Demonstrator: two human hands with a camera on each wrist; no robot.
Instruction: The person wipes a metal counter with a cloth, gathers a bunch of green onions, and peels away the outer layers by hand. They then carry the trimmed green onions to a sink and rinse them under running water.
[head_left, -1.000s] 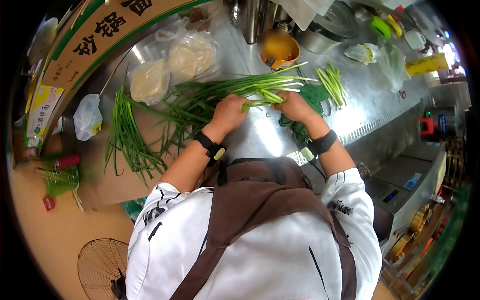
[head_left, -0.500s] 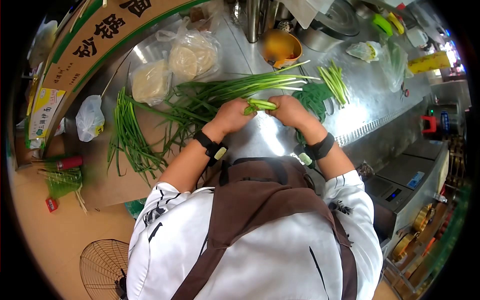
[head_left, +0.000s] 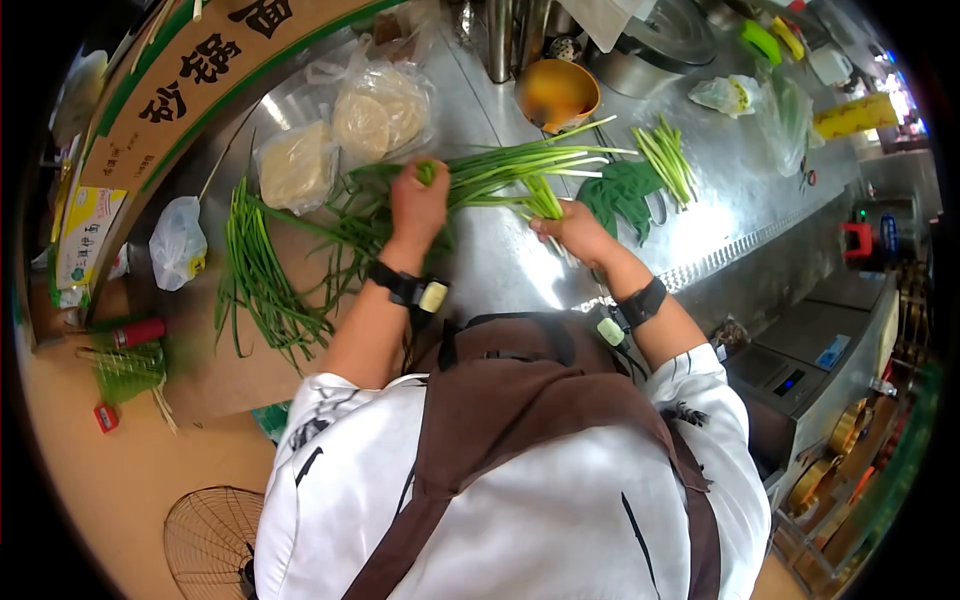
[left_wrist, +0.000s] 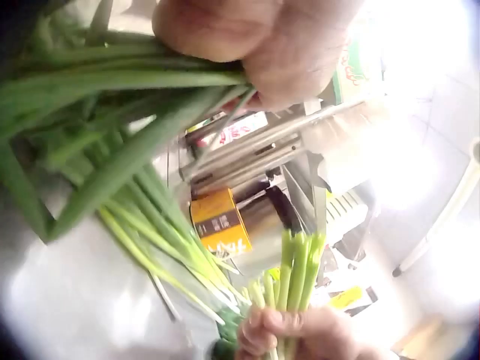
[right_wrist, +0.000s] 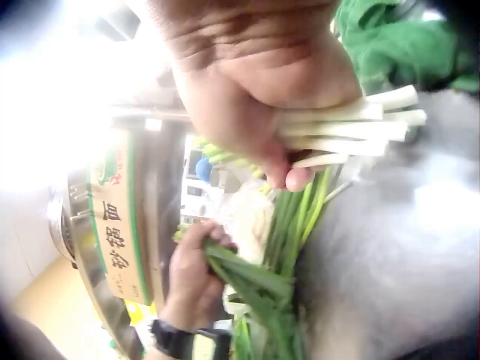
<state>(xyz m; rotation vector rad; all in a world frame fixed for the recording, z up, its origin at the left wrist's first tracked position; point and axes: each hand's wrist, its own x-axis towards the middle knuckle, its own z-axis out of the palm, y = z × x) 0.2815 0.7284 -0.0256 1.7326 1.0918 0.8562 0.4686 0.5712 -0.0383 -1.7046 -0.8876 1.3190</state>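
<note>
My right hand (head_left: 578,232) grips a short bunch of pale scallion stalks (right_wrist: 352,131). The white ends stick out on one side of that fist and light green ends on the other. To its left, my left hand (head_left: 418,205) holds green scallion leaves (right_wrist: 247,274), which hang folded below the fist. A gap separates the two hands. Behind them on the metal table, a long pile of whole scallions (head_left: 560,160) lies with white ends to the right. A small bundle of cut scallion stalks (head_left: 664,160) rests farther right.
Loose scallion greens (head_left: 262,265) lie on the left beside bagged dough rounds (head_left: 375,115). A green cloth (head_left: 618,195) sits right of the hands, partly covering scissors-like handles (head_left: 657,208). Behind stand an orange bowl (head_left: 585,92) and a lidded pot (head_left: 640,75). A printed carton (head_left: 170,100) borders the left.
Both hands were close together on one bunch; now they are apart, each with a part of it. The left hand has moved left and up with the greens; the right stays near its place.
</note>
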